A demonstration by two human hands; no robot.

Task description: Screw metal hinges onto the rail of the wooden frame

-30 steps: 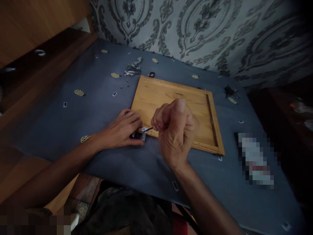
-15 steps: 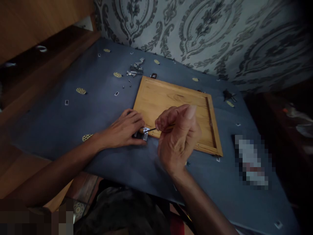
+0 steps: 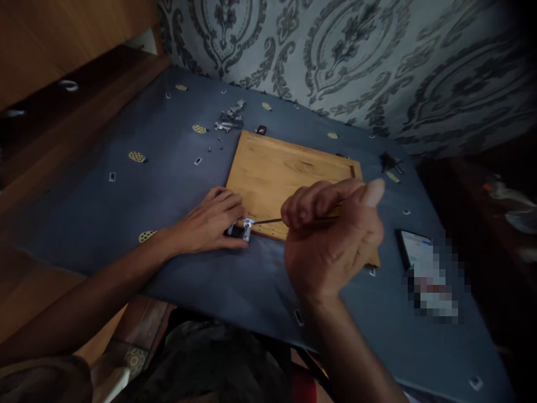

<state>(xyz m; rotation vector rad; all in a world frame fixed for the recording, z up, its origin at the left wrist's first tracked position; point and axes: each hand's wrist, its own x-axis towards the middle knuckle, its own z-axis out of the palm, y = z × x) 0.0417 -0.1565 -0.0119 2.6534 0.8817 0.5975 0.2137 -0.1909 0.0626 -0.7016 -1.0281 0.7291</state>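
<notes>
A wooden panel [image 3: 272,173] with a raised frame lies on the blue-covered table. At its near left corner sits a metal hinge [image 3: 247,225], with a dark block-like part beside it. My left hand [image 3: 220,218] grips the hinge against the panel's edge, fingers on top and thumb in front. My right hand [image 3: 335,235] is closed around a screwdriver [image 3: 268,221]. Its thin dark shaft points left and its tip is at the hinge; most of the handle is hidden in my fist. My right wrist and fist cover the panel's near right part.
Several metal hinges [image 3: 230,120] are piled behind the panel, with a few small screws [image 3: 221,146] near them. A small dark object [image 3: 260,130] touches the far edge. A black item [image 3: 390,162] lies at the back right, a phone [image 3: 415,246] at the right. A patterned wall bounds the table's back.
My right hand has drawn back to the right along the screwdriver's line, and more of the shaft shows. My left hand stays at the hinge. The view has shifted slightly.
</notes>
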